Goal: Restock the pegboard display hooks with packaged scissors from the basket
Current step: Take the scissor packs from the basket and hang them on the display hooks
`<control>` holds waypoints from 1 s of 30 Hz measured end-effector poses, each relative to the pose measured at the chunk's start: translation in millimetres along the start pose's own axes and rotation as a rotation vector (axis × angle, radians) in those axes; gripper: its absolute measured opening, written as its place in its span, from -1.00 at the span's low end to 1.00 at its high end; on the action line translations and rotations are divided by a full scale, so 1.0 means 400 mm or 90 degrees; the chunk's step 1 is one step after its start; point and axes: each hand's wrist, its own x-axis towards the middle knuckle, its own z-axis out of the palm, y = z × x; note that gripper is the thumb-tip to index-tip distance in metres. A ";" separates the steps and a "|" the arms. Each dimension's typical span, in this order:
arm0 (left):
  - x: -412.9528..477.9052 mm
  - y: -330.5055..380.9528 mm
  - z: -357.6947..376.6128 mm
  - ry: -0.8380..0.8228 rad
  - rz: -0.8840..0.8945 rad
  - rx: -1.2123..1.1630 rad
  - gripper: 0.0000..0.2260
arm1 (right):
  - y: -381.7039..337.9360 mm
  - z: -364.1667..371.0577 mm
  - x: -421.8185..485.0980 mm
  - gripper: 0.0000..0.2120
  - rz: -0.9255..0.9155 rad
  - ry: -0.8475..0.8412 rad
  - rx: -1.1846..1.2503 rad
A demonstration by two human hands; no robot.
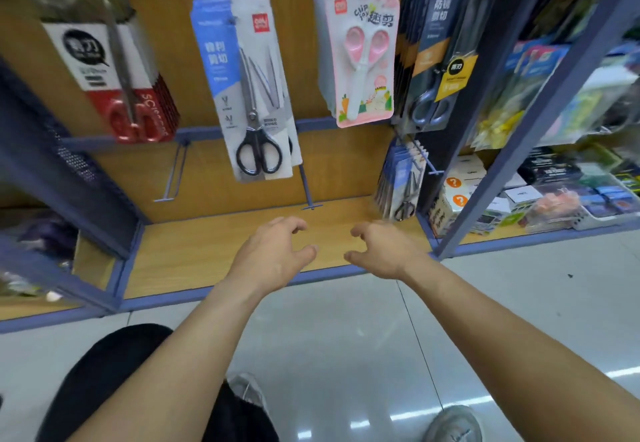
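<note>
nearest lie the grey tiled floor (346,337) and a grey shoe (453,424), with both bare forearms reaching away over them. the left hand (273,254) and the right hand (381,251) hang side by side, a small gap between them, fingers loosely curled and holding nothing, just above the front of the wooden bottom shelf (187,258). no basket shows in this view, so the supply of packs must be fetched from somewhere out of sight, and neither hand has a pack to hang. just beyond and above the fingertips, the middle empty hook (307,187) juts out toward the person, its tip a little closer to the left hand than to the right; the left empty hook (173,178) stands well off to the left, again on the left hand's side. farther up and back, the filled hooks carry the packaged scissors, each pack hanging with its long axis roughly up and down and handles low: the red-handled pack (124,84) far left, the black-handled pack (249,88) above the left hand, the pink pack (362,50) above the right hand, the dark pack (436,60) far right, and a small blue stack (401,181) lower right. a new pack would likely need its hang hole lined up with a hook's tip.
</note>
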 end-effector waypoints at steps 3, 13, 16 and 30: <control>-0.082 -0.033 -0.083 0.014 -0.010 0.016 -0.55 | -0.143 -0.062 -0.072 -0.43 -0.087 0.027 -0.052; -0.548 -0.388 -0.417 0.216 -0.175 0.055 -0.62 | -0.713 -0.073 -0.258 -0.52 -0.356 0.071 -0.155; -0.753 -0.527 -0.452 0.263 -0.266 0.039 -0.61 | -0.897 -0.013 -0.324 -0.52 -0.434 0.050 -0.180; -1.326 -0.919 -0.009 0.162 -0.616 -0.181 -0.50 | -1.243 0.653 -0.521 -0.52 -0.602 -0.322 -0.355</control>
